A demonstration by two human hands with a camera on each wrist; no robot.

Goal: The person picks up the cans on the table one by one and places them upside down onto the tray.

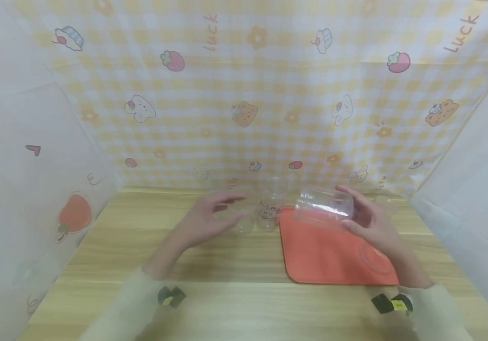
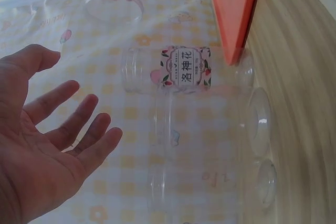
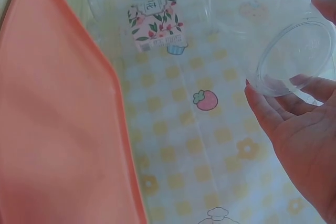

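The fingers of the right hand (image 1: 372, 218) are curled round one end of a clear, colourless plastic cylindrical jar (image 1: 325, 206), thumb on one side and fingertips on the other, holding it tipped nearly onto its side, in the air over the back part of a flat orange-red tray (image 1: 316, 265) with rounded corners. The fingers of the left hand (image 1: 205, 218) are parted and gently bent, thumb well away from the rest, with nothing in their grasp. Near this hand, two clear plastic jars without labels stand side by side, one (image 2: 205, 121) next to a slimmer clear jar with a printed floral label (image 1: 270, 213), the other (image 2: 210, 182) farther out. The labelled jar stands upright just beside the tray's left edge. On the tray, near the right forearm, shows a clear round rim or disc (image 1: 376, 259); which it is cannot be told. All of this is on a pale wood-grain tabletop (image 1: 235, 308), backed by a yellow-and-white checked cloth (image 1: 210, 85) printed with strawberries, cakes and flowers.
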